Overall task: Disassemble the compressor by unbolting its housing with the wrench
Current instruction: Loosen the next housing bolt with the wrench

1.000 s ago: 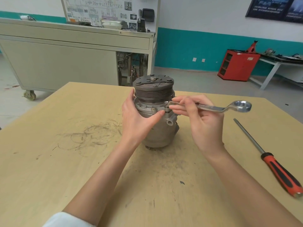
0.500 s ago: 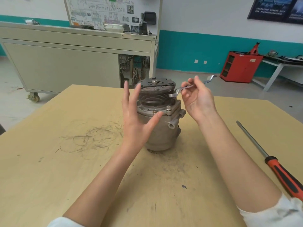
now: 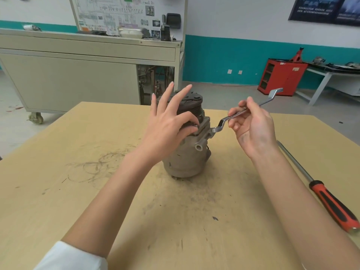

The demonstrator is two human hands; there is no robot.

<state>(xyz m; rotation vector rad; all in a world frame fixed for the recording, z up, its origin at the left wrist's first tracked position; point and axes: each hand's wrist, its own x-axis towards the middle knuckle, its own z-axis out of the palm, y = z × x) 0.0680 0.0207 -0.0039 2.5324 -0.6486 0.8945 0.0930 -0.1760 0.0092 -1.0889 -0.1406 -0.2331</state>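
Note:
The grey compressor (image 3: 187,158) stands upright in the middle of the wooden table (image 3: 78,191), its dark pulley on top. My left hand (image 3: 169,123) covers its upper left side. Thumb and forefinger pinch a bolt (image 3: 195,125) on the housing flange, and the other fingers are spread straight upward. My right hand (image 3: 251,125) holds the offset ring wrench (image 3: 227,118) by the middle of its shaft. The wrench's lower ring end hangs just right of the flange, and its other end points up and to the right.
A long screwdriver (image 3: 331,203) with a red and black handle lies on the table's right side. Behind the table stands a grey wheeled cabinet (image 3: 78,82). Across the floor are a red cabinet (image 3: 280,76) and a bench at the far right.
My right hand lifted the wrench off the flange bolt, raised it, then lowered its ring end beside the flange. My left hand let go of the housing, opened, and now pinches the bolt.

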